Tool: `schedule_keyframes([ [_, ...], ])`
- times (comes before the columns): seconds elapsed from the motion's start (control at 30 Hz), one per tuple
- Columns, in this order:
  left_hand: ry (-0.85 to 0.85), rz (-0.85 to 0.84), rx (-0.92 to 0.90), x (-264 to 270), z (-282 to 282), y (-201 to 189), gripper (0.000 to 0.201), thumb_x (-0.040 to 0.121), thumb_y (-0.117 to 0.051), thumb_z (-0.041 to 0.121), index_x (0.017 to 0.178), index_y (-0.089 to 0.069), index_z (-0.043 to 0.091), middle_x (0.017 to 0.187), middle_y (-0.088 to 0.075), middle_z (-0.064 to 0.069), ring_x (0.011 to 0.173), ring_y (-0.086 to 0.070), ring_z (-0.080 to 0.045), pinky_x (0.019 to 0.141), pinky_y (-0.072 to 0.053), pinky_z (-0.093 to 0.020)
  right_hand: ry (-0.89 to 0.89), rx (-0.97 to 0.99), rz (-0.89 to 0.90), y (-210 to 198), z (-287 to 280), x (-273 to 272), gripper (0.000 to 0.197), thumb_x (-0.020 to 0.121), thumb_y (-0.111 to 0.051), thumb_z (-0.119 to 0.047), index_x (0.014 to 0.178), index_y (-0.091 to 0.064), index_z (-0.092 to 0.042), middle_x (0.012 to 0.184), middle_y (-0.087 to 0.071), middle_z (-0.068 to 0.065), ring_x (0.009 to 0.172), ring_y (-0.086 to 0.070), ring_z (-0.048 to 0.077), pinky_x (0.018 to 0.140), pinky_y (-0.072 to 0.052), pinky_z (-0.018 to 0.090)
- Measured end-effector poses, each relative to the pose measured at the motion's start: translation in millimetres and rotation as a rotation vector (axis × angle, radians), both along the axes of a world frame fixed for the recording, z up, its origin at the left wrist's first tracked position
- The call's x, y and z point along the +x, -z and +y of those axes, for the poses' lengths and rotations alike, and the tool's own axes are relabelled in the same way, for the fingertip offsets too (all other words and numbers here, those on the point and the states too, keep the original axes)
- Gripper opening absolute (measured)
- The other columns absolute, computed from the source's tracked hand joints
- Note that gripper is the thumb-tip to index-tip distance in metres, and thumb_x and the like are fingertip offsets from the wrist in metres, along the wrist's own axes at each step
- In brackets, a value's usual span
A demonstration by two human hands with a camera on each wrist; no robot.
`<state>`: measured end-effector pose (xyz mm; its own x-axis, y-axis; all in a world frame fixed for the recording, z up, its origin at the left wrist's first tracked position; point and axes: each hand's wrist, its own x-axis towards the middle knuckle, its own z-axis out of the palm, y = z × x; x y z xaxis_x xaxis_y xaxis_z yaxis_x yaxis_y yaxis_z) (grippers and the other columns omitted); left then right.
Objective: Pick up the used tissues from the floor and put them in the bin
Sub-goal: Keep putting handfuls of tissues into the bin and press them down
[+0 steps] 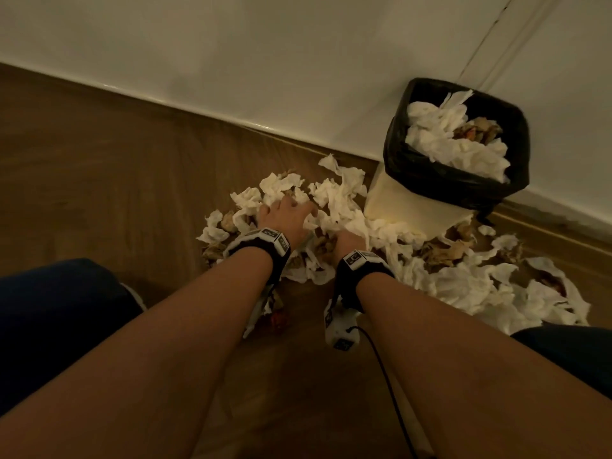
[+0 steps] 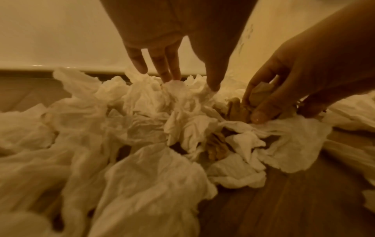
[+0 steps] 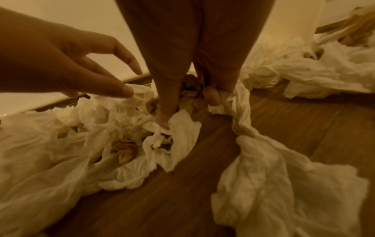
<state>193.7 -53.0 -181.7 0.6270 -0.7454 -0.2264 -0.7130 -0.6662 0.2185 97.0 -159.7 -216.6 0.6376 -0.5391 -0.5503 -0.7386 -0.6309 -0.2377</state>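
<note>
Crumpled white paper tissues (image 1: 334,200), some stained brown, heaped on the brown wood-plank floor (image 1: 99,167) directly in front of the bin and spreading away from its base on both sides. More white tissues (image 1: 457,140) already inside the bin, piled near its rim. Bin: cream square plastic bin (image 1: 407,207) lined with a black plastic bag (image 1: 430,180) folded over the rim, standing on the floor against the white wall (image 1: 231,61).

Left hand (image 1: 288,215) down on the heap in front of the bin, fingers (image 2: 162,67) extended and relaxed, tips touching the top of a white tissue, nothing gripped.

Right hand (image 1: 347,238) lower in the same heap, closer to the bin's base than the left. Thumb and curled fingers (image 3: 212,94) closed round a wad of brown-stained and white tissues (image 3: 188,96), a long twisted white strip trailing from that grip across the floor. Right hand also seen in the left wrist view (image 2: 304,69), fingers bent into the brown wad.

Black wrist straps with white marked blocks (image 1: 271,240) on both forearms; a black cable (image 1: 387,376) running back from the right one. Dark blue trouser knee (image 1: 59,313) far left of the bin, another at the right edge. White skirting (image 1: 165,101) along the wall base behind the bin.
</note>
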Motion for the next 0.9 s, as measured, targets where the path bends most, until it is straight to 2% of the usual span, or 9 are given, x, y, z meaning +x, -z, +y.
schedule_keyframes([
  [0.13,0.067,-0.006,0.237,-2.0,-13.3,8.0,0.033,0.092,-0.047,0.035,0.124,-0.046,0.041,0.139,-0.037,-0.01,0.13,-0.033,-0.036,0.109,-0.017,-0.051,0.055,0.011,-0.114,-5.1,-1.8,-2.8,0.048,0.092,-0.047,-0.047,0.12,-0.059,-0.01,0.126,-0.056,0.015,0.115,-0.052,0.034,0.097,-0.044,0.038],
  [0.27,0.09,-0.019,0.334,3.7,-22.2,8.6,0.023,0.092,-0.049,0.025,0.112,-0.06,0.028,0.122,-0.056,-0.004,0.118,-0.048,-0.026,0.104,-0.026,-0.042,0.21,0.182,-0.256,-11.4,-6.9,-8.0,0.023,0.092,-0.051,-0.032,0.103,-0.065,-0.018,0.117,-0.062,0.01,0.104,-0.058,0.031,0.09,-0.048,0.035],
  [0.4,-0.006,0.039,0.119,9.2,-20.6,4.8,0.027,0.089,-0.047,0.013,0.11,-0.055,0.029,0.12,-0.056,-0.002,0.114,-0.051,-0.024,0.099,-0.032,-0.04,0.417,0.416,-0.381,-18.5,-12.9,-11.5,0.021,0.088,-0.053,-0.021,0.102,-0.066,-0.027,0.113,-0.062,0.004,0.099,-0.061,0.027,0.087,-0.052,0.033],
  [0.5,-0.124,0.178,-0.075,11.3,-16.7,-5.3,0.044,0.088,-0.047,0.003,0.127,-0.048,0.024,0.129,-0.048,-0.01,0.116,-0.05,-0.031,0.096,-0.04,-0.04,0.593,0.545,-0.509,-29.5,-12.0,-12.3,0.016,0.088,-0.057,-0.018,0.095,-0.068,-0.027,0.104,-0.061,0.0,0.08,-0.058,0.016,0.076,-0.051,0.026],
  [0.63,-0.285,0.216,-0.143,6.3,-12.6,-27.9,0.043,0.09,-0.045,0.002,0.132,-0.047,0.013,0.136,-0.037,-0.017,0.118,-0.047,-0.037,0.099,-0.041,-0.039,0.736,0.787,-0.539,-59.1,-13.2,-14.6,0.034,0.092,-0.051,-0.012,0.124,-0.059,-0.02,0.127,-0.054,0.012,0.104,-0.055,0.027,0.088,-0.049,0.035],
  [0.67,-0.307,0.218,-0.162,3.5,-11.4,-34.5,0.041,0.091,-0.045,0.004,0.131,-0.048,0.011,0.135,-0.039,-0.018,0.118,-0.048,-0.036,0.099,-0.04,-0.039,0.742,0.842,-0.526,-68.6,-13.8,-16.5,0.04,0.094,-0.045,-0.009,0.132,-0.052,-0.02,0.127,-0.052,0.014,0.103,-0.054,0.028,0.083,-0.049,0.035],
  [0.73,-0.337,0.24,-0.234,-2.6,-10.8,-49.9,0.035,0.093,-0.042,0.005,0.126,-0.05,0.009,0.129,-0.048,-0.018,0.115,-0.051,-0.035,0.093,-0.042,-0.037,0.812,0.963,-0.576,-88.1,-15.4,-23.8,0.048,0.096,-0.034,0.0,0.14,-0.04,-0.018,0.101,-0.052,0.016,0.08,-0.051,0.023,0.069,-0.046,0.03],
  [0.8,-0.396,0.327,-0.351,-9.4,-11.6,-66.8,0.032,0.093,-0.038,-0.001,0.116,-0.054,0.013,0.111,-0.056,-0.015,0.096,-0.058,-0.032,0.076,-0.049,-0.037,0.887,1.043,-0.672,-105.1,-18.6,-32.3,0.05,0.096,-0.03,0.01,0.141,-0.036,-0.011,0.079,-0.043,0.011,0.067,-0.041,0.017,0.075,-0.045,0.028],
  [0.9,-0.489,0.472,-0.499,-19.0,-15.9,-92.3,0.033,0.09,-0.036,-0.009,0.091,-0.054,0.019,0.084,-0.051,-0.007,0.06,-0.053,-0.021,0.052,-0.053,-0.036,0.855,1.076,-0.781,-138.1,-19.8,-45.7,0.048,0.095,-0.031,0.013,0.141,-0.034,-0.004,0.08,-0.049,0.015,0.064,-0.04,0.016,0.085,-0.045,0.032],
])
